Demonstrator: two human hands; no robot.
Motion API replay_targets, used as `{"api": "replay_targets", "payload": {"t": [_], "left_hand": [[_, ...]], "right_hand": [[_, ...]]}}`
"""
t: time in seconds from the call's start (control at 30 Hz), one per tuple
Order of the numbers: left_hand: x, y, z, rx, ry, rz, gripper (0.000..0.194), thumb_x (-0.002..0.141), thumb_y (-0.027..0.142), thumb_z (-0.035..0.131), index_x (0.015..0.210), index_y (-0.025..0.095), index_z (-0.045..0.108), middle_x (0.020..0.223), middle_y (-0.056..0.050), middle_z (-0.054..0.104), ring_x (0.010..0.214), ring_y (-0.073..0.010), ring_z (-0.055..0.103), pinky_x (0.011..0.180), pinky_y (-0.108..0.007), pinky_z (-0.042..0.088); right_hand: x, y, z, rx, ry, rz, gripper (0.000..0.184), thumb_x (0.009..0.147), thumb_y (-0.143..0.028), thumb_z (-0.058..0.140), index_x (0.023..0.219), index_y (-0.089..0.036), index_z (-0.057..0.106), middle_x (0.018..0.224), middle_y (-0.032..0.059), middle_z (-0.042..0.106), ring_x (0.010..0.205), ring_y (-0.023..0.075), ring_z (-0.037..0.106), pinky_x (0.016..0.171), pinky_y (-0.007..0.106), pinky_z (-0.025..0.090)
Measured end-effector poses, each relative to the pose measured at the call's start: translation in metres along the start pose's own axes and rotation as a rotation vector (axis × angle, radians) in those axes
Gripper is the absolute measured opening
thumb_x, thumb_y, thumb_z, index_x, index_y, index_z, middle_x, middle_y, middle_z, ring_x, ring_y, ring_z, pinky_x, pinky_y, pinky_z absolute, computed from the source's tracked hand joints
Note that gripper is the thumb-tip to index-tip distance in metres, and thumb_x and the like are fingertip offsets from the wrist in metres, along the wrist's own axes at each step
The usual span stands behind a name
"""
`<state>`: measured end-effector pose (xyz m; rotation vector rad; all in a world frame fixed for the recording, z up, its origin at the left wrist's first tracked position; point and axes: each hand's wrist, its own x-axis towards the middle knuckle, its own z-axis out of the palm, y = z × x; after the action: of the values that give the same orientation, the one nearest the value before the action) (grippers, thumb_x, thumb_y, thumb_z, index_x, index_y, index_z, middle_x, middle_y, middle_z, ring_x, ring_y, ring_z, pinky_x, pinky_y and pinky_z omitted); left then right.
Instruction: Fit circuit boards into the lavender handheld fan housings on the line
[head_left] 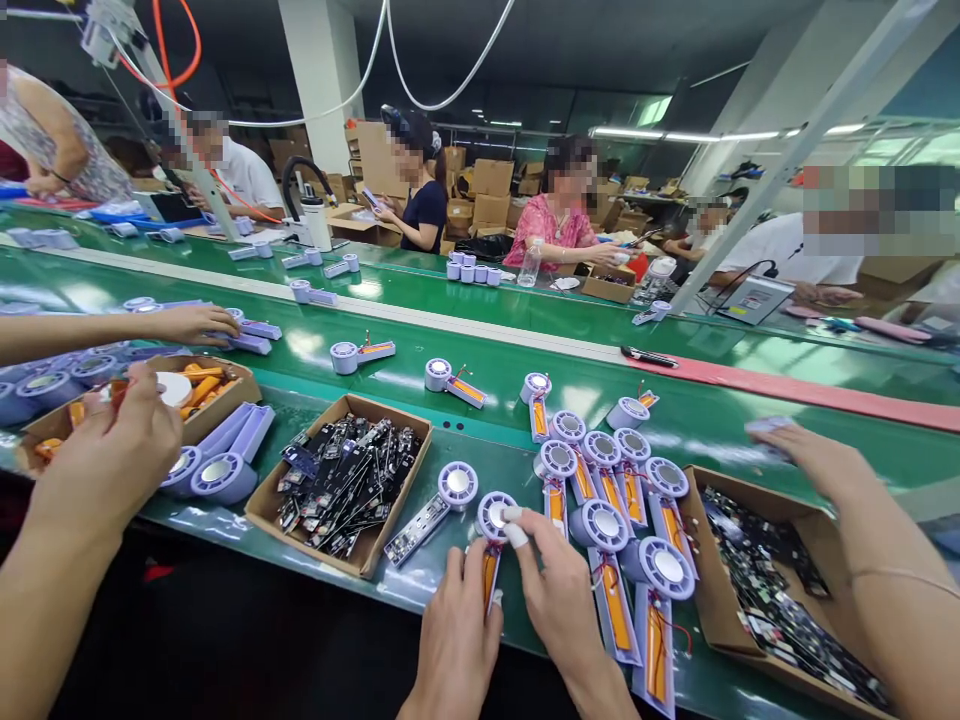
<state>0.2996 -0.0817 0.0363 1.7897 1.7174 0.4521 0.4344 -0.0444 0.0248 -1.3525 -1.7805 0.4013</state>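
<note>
My left hand (459, 625) is closed around the handle of a small lavender handheld fan (495, 515), with an orange battery strip showing in its open handle. At the fan's round head, my right hand (553, 590) pinches near the rim, white covers on its fingertips. Another fan with a bare circuit board (418, 528) along its handle lies to the left. Close on the right is a cluster of lavender fans (604, 525) with orange batteries and thin red wires. What my fingertips grip in detail is partly hidden.
A cardboard box of black circuit boards (349, 480) stands on the left, another box of boards (787, 600) on the right. Co-workers' hands (112, 440) reach in from both sides. Several fans (454, 382) lie on the green belt (390, 410); a cutter knife (649, 357) lies beyond.
</note>
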Motion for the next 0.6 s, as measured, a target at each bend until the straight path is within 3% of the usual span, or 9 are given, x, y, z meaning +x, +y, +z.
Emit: {"api": "replay_targets", "payload": {"t": [0.2, 0.37, 0.47, 0.6], "left_hand": [[-0.002, 0.0, -0.009, -0.021, -0.045, 0.034, 0.052, 0.087, 0.015, 0.042, 0.139, 0.019, 0.042, 0.122, -0.013, 0.055, 0.105, -0.0281, 0.064, 0.085, -0.039, 0.053], [-0.006, -0.005, -0.023, 0.11, -0.048, 0.114, 0.052, 0.092, 0.016, 0.035, 0.142, 0.026, 0.043, 0.118, -0.015, 0.055, 0.099, -0.0301, 0.065, 0.077, -0.042, 0.056], [-0.006, -0.012, -0.032, -0.049, -0.036, 0.132, 0.052, 0.089, 0.017, 0.042, 0.14, 0.027, 0.046, 0.115, -0.012, 0.058, 0.098, -0.0269, 0.065, 0.081, -0.038, 0.055], [-0.003, -0.021, -0.037, -0.355, 0.012, 0.14, 0.049, 0.087, 0.017, 0.048, 0.135, 0.029, 0.052, 0.11, -0.007, 0.063, 0.102, -0.0229, 0.064, 0.09, -0.035, 0.053]], "right_hand": [[0.005, -0.005, -0.01, 0.09, -0.079, 0.032, 0.021, 0.097, -0.026, 0.047, 0.106, -0.023, 0.065, 0.115, 0.0076, 0.068, 0.112, 0.0224, 0.062, 0.096, 0.037, 0.05], [0.009, -0.014, -0.006, 0.141, -0.115, -0.002, 0.022, 0.098, -0.024, 0.045, 0.101, -0.022, 0.067, 0.098, 0.0069, 0.07, 0.092, 0.0203, 0.066, 0.082, 0.032, 0.053], [0.009, -0.018, 0.001, 0.214, -0.142, 0.047, 0.023, 0.098, -0.024, 0.045, 0.101, -0.021, 0.067, 0.095, 0.0072, 0.07, 0.087, 0.0198, 0.066, 0.078, 0.03, 0.053], [0.009, -0.021, 0.002, 0.265, -0.196, 0.071, 0.027, 0.098, -0.022, 0.043, 0.11, -0.023, 0.067, 0.103, 0.0074, 0.068, 0.094, 0.0199, 0.065, 0.082, 0.03, 0.052]]}}
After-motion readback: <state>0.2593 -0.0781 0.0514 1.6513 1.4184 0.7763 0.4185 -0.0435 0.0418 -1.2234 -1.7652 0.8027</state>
